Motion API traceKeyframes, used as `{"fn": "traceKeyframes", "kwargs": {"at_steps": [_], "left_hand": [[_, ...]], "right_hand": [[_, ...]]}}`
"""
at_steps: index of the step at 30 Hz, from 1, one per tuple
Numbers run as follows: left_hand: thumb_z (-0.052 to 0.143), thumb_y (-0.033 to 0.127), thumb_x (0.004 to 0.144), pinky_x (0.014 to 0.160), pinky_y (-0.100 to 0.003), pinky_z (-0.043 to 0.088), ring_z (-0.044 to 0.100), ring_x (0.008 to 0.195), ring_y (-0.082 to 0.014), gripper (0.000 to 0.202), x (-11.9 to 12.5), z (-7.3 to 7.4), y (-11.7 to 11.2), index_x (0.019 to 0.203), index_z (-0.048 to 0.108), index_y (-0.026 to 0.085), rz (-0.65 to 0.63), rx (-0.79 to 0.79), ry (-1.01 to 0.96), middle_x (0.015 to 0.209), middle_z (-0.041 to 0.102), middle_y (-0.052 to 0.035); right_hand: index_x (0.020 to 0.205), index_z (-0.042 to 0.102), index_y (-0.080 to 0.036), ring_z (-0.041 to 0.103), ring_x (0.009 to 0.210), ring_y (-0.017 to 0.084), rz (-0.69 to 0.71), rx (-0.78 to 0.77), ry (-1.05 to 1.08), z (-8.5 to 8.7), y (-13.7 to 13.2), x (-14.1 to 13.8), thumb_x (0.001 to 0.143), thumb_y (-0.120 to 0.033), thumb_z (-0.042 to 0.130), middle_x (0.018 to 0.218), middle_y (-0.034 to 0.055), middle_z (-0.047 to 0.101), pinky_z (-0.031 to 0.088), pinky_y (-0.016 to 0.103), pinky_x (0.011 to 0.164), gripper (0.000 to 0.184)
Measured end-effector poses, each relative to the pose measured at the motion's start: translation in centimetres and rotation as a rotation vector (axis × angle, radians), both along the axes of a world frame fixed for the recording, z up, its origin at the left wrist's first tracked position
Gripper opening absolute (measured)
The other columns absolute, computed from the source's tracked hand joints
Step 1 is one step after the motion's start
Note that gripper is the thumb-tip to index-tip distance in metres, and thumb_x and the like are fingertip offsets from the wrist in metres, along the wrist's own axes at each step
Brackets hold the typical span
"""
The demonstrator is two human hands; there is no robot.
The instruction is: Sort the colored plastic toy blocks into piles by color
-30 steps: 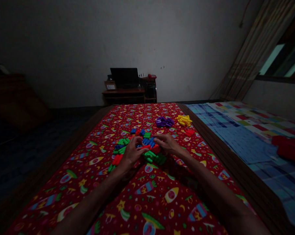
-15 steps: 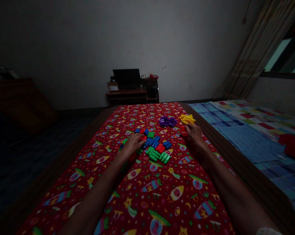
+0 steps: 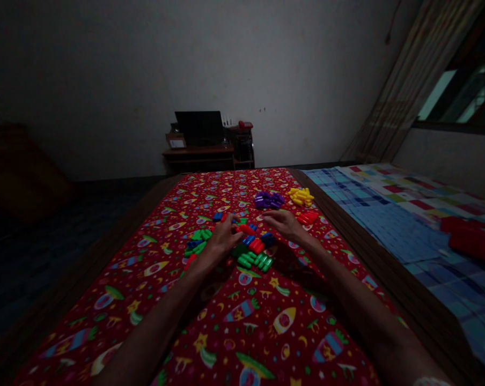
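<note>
My left hand point(image 3: 223, 237) is over the mixed pile, its thumb and fingers closed on a red plastic toy piece point(image 3: 246, 229) that points to the right. To the right of it, my right hand point(image 3: 285, 224) hovers above the cloth with fingers stretched toward the left hand and nothing visible in them. Green pieces point(image 3: 262, 261), blue pieces point(image 3: 248, 240) and another red piece point(image 3: 256, 246) lie below and between the hands. More green pieces point(image 3: 202, 235) are partly hidden behind my left wrist. Red pieces point(image 3: 308, 217) lie together just beyond my right hand.
Purple pieces point(image 3: 269, 200) and yellow pieces point(image 3: 301, 197) form separate heaps farther back. A red patterned cloth point(image 3: 242, 332) covers the table. Beside it on the right is a bed with a blue checked sheet point(image 3: 371, 214). A monitor point(image 3: 199, 127) stands by the wall.
My right hand has moved left from the red heap near the yellow pieces, leaving red pieces there. My left hand has lifted a red piece from the pile. The view has shifted slightly.
</note>
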State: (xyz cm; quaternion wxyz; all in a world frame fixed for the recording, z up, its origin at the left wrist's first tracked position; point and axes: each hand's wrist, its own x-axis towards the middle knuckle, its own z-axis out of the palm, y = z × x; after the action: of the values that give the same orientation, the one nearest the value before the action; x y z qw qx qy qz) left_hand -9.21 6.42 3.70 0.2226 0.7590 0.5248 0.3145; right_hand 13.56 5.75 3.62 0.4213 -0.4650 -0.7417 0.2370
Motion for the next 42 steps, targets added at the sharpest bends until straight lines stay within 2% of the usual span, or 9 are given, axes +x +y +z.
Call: {"fn": "traceKeyframes", "kwargs": {"at_steps": [2,5,11,15,21,28,32,37,42], "left_hand": [[0.062,0.024,0.074,0.059,-0.024,0.049,0.067,0.068,-0.0167,0.03,1.1,0.0,-0.7,0.103,0.054,0.022,-0.059,-0.011,-0.019,0.077,0.07,0.0028],[0.063,0.028,0.075,0.068,-0.027,0.052,0.068,0.079,-0.0189,0.028,0.8,-0.2,-0.7,0.101,0.055,0.022,-0.14,0.011,-0.018,0.088,0.072,-0.0004],[0.056,0.032,0.083,0.095,-0.04,0.047,0.062,0.104,-0.026,0.02,-5.0,-1.7,2.6,0.094,0.064,0.018,0.016,0.352,0.243,0.105,0.069,-0.0108],[0.054,0.033,0.086,0.093,-0.04,0.047,0.063,0.105,-0.0293,0.03,-7.3,-3.3,3.8,0.104,0.067,0.014,0.099,0.224,0.422,0.108,0.069,-0.0162],[0.055,0.029,0.082,0.086,-0.033,0.048,0.066,0.101,-0.0272,0.03,-6.8,-3.2,3.8,0.107,0.07,0.018,0.078,0.118,0.425,0.109,0.072,-0.0123],[0.057,0.024,0.075,0.077,-0.027,0.05,0.068,0.089,-0.0231,0.025,-6.2,-1.5,3.7,0.093,0.075,0.02,0.053,0.092,0.404,0.093,0.075,-0.005],[0.057,0.03,0.078,0.079,-0.029,0.051,0.068,0.087,-0.0223,0.024,-4.7,-0.1,2.8,0.091,0.073,0.019,0.031,0.144,0.305,0.095,0.075,-0.0064],[0.058,0.039,0.081,0.077,-0.029,0.053,0.068,0.083,-0.0193,0.026,-1.7,1.2,0.3,0.093,0.072,0.02,-0.197,0.158,0.106,0.092,0.074,-0.004],[0.056,0.039,0.08,0.078,-0.031,0.054,0.068,0.086,-0.0216,0.028,-1.8,1.1,0.3,0.094,0.071,0.019,-0.188,0.097,0.132,0.095,0.074,-0.0059]], "right_hand": [[0.103,0.073,-0.018,0.066,0.077,0.016,0.201,-0.02,-0.032,-0.1,-0.9,-2.3,0.089,-0.044,0.055,0.091,0.0043,0.075,0.046,0.022,0.066,0.035],[0.097,0.075,-0.016,0.065,0.072,0.014,0.18,0.01,-0.135,0.0,-1.2,-2.4,0.091,-0.041,0.053,0.083,0.0034,0.074,0.042,0.02,0.062,0.033],[0.096,0.073,-0.015,0.067,0.079,0.02,-0.55,0.043,-0.336,0.8,0.5,6.1,0.092,-0.034,0.05,0.088,0.0099,0.074,0.045,0.026,0.069,0.03],[0.108,0.068,-0.012,0.066,0.095,0.027,-0.904,-0.127,-0.566,0.3,0.0,10.5,0.091,-0.034,0.052,0.103,0.0182,0.071,0.045,0.032,0.077,0.032],[0.106,0.069,-0.012,0.065,0.103,0.03,-0.806,-0.333,-0.698,0.6,-0.8,10.5,0.094,-0.039,0.046,0.111,0.0215,0.068,0.046,0.035,0.079,0.038],[0.102,0.072,-0.012,0.067,0.095,0.03,-0.825,-0.143,-0.684,3.0,-0.5,8.2,0.095,-0.033,0.046,0.102,0.0204,0.071,0.046,0.034,0.076,0.034],[0.104,0.072,-0.015,0.067,0.086,0.023,-0.408,0.091,-0.484,2.5,-1.0,3.0,0.094,-0.031,0.048,0.095,0.014,0.073,0.046,0.029,0.075,0.03],[0.116,0.067,-0.017,0.063,0.075,0.016,0.09,0.215,-0.35,0.4,-2.5,-2.9,0.092,-0.028,0.054,0.093,0.0077,0.073,0.042,0.023,0.066,0.03],[0.087,0.073,-0.015,0.058,0.061,0.014,-0.079,0.162,-0.431,0.4,-1.3,-0.9,0.093,-0.029,0.051,0.07,0.005,0.069,0.037,0.023,0.058,0.027]]}}
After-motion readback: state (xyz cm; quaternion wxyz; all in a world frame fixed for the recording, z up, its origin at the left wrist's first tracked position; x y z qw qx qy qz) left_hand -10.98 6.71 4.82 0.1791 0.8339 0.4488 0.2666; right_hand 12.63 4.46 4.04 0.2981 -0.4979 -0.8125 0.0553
